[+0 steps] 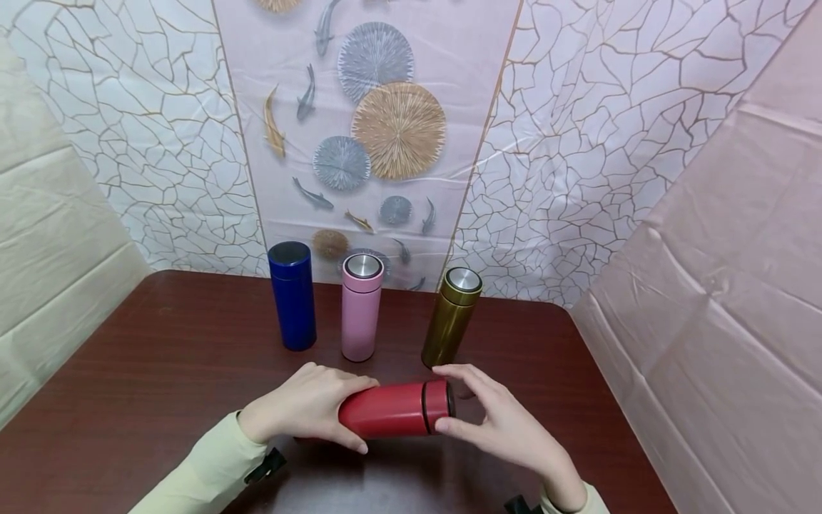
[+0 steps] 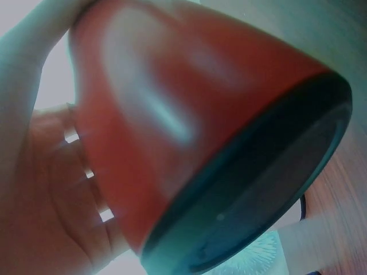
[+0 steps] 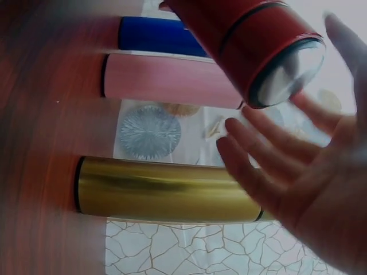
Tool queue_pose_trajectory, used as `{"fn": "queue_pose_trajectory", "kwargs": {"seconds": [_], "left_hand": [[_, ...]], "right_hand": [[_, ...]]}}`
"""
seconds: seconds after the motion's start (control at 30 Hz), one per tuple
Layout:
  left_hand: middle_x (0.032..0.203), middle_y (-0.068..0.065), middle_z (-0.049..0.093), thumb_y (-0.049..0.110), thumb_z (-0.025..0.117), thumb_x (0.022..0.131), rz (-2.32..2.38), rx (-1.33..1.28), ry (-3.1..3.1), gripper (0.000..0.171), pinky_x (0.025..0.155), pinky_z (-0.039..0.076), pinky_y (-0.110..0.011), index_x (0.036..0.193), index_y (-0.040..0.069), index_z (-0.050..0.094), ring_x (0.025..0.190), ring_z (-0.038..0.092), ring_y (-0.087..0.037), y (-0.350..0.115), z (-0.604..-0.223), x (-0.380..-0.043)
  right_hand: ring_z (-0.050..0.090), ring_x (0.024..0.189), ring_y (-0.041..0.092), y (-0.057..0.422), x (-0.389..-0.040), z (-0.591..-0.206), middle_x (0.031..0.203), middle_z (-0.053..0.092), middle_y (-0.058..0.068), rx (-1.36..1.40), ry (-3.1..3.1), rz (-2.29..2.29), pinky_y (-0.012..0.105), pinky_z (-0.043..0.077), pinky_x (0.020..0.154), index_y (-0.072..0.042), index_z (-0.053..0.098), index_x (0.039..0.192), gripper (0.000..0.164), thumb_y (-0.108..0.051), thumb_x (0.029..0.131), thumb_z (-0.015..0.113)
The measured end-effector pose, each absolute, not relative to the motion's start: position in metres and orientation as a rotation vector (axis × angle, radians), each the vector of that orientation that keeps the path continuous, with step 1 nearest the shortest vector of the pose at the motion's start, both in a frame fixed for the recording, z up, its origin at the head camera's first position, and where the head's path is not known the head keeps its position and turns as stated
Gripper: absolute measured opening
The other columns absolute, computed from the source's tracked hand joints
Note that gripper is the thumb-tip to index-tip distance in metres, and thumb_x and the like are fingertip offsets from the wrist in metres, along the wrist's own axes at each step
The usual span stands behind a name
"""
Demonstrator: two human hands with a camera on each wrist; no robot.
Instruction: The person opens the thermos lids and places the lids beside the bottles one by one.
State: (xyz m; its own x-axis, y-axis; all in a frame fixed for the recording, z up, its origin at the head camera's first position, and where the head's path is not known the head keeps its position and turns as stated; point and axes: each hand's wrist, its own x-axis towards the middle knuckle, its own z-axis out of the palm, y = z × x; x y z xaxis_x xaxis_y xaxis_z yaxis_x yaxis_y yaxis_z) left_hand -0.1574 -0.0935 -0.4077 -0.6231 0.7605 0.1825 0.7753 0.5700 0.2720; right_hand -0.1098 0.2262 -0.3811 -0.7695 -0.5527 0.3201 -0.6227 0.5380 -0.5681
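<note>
Red bottle [image 1: 388, 412] is over the counter [image 1: 186, 343], long axis running left to right. Left hand [image 1: 310, 405] grips its body; cap [image 1: 439, 407] faces right hand [image 1: 504, 421], fingers spread, contact unclear.

On a dark reddish-brown table [image 1: 160, 343] with rounded far corners, a blue bottle [image 1: 295, 303], a pink bottle [image 1: 360, 321] and a gold bottle [image 1: 451, 325] are lined up from left to right, all stood upright and apart. Light is reflected off the table's near side.
</note>
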Motion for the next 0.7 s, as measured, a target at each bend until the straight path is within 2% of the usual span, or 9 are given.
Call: {"fn": "queue_pose_trajectory", "kwargs": {"seconds": [0.13,0.2,0.27,0.43,0.63,0.7], "left_hand": [[0.097,0.015,0.069,0.068,0.079,0.07,-0.501,-1.343,-2.734,0.075,0.055,0.04,-0.024,0.129,0.024,0.065,0.072,0.056,0.002,-0.0928,-0.4073,-0.1572],[0.097,0.015,0.069,0.068,0.079,0.07,-0.494,-1.343,-2.735,0.074,0.055,0.04,-0.024,0.129,0.025,0.065,0.072,0.057,0.001,-0.0926,-0.407,-0.157],[0.097,0.015,0.069,0.068,0.08,0.07,-0.489,-1.346,-2.738,0.074,0.055,0.04,-0.024,0.129,0.025,0.065,0.072,0.057,0.001,-0.0926,-0.4069,-0.1567],[0.098,0.015,0.069,0.066,0.081,0.07,-0.484,-1.345,-2.739,0.073,0.056,0.04,-0.024,0.129,0.026,0.065,0.072,0.057,0.001,-0.0936,-0.4063,-0.1568],[0.099,0.014,0.07,0.065,0.081,0.07,-0.47,-1.334,-2.744,0.074,0.056,0.04,-0.024,0.13,0.025,0.065,0.074,0.058,-0.001,-0.0949,-0.4058,-0.1577],[0.1,0.013,0.07,0.066,0.081,0.07,-0.465,-1.337,-2.741,0.074,0.056,0.04,-0.024,0.13,0.025,0.065,0.074,0.058,-0.001,-0.0945,-0.4057,-0.1581]], "right_hand": [[0.065,0.088,0.006,0.2263,-0.1093,-0.3824,0.107,0.068,-0.01,0.905,-2.747,1.125,0.032,0.055,0.073,-0.03,0.053,0.14,0.053,-0.04,0.092,0.074],[0.065,0.086,0.007,0.2266,-0.1088,-0.3829,0.098,0.069,-0.01,0.903,-2.769,1.156,0.032,0.056,0.071,-0.028,0.054,0.139,0.051,-0.04,0.093,0.073],[0.065,0.086,0.008,0.2268,-0.108,-0.383,0.096,0.068,-0.01,0.911,-2.775,1.167,0.031,0.055,0.07,-0.027,0.055,0.138,0.051,-0.041,0.092,0.074],[0.063,0.091,0.011,0.2279,-0.1059,-0.3811,0.108,0.065,-0.013,0.942,-2.753,1.188,0.028,0.054,0.068,-0.033,0.055,0.139,0.058,-0.043,0.087,0.079],[0.059,0.115,0.011,0.2287,-0.107,-0.3797,0.137,0.054,-0.014,1.079,-2.69,1.081,0.035,0.051,0.092,-0.034,0.056,0.14,0.065,-0.039,0.082,0.084],[0.055,0.123,0.012,0.2286,-0.1077,-0.3797,0.143,0.051,-0.011,1.115,-2.675,1.049,0.038,0.05,0.096,-0.031,0.055,0.142,0.064,-0.037,0.084,0.083]]}}
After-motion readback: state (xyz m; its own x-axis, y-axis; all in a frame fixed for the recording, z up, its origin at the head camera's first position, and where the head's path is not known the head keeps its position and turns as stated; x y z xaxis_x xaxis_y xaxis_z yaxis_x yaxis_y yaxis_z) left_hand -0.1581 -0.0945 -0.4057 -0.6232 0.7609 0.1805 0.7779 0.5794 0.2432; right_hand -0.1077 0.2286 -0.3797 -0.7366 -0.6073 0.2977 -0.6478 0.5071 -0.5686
